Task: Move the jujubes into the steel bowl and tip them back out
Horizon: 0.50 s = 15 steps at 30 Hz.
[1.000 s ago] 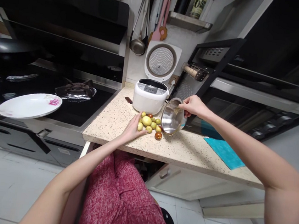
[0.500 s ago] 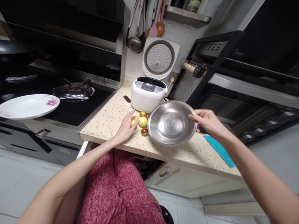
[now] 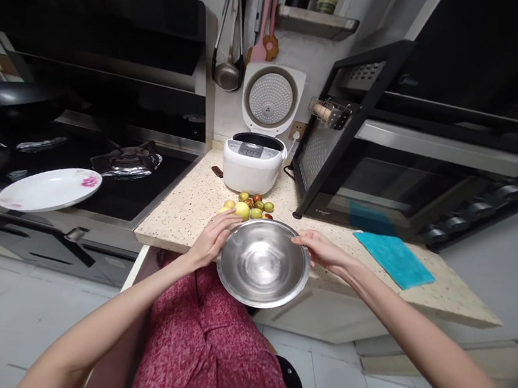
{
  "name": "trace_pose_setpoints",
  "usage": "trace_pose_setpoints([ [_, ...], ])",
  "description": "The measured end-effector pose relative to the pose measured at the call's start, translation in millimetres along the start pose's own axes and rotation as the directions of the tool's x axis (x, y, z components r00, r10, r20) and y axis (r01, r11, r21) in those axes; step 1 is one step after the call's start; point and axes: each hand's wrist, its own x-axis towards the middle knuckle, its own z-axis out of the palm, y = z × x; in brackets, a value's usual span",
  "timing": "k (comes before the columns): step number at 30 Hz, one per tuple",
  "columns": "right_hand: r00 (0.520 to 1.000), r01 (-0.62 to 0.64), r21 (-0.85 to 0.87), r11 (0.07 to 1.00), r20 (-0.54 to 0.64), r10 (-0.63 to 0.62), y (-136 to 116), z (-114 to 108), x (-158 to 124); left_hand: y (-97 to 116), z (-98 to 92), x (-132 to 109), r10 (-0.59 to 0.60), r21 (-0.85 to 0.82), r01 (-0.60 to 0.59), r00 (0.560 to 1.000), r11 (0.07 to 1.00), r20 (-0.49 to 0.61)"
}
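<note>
An empty steel bowl point(image 3: 263, 262) hangs over the counter's front edge, between both my hands. My right hand point(image 3: 320, 251) grips its right rim, fingers closed on it. My left hand point(image 3: 211, 239) rests against the bowl's left rim, fingers curled at the edge. Just behind the bowl a pile of small green, yellow and red-brown fruits point(image 3: 249, 205) lies on the speckled counter point(image 3: 183, 211). The bowl hides the nearest fruits.
A white rice cooker point(image 3: 250, 165) with its lid up stands behind the fruits. A black oven point(image 3: 384, 145) fills the right, a teal cloth point(image 3: 393, 259) in front of it. A white flowered plate point(image 3: 49, 188) sits on the stove at left.
The bowl has moved from the right of the fruits down and toward me to the counter's front edge. My left hand left the fruits and came to the bowl's rim.
</note>
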Motion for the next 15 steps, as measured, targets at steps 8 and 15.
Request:
trace_pose_setpoints([
  [8,0.985,0.018,0.114,0.993,0.168,-0.037,18.4,1.9,20.9,2.8,-5.0,-19.1,0.223,-0.071,-0.219,0.973,0.973,0.053],
  [15,0.932,0.121,-0.006,0.993,0.344,-0.112,13.5,1.0,34.6,11.6,-18.5,-24.9,0.612,0.100,-0.628,0.777,0.772,0.148],
])
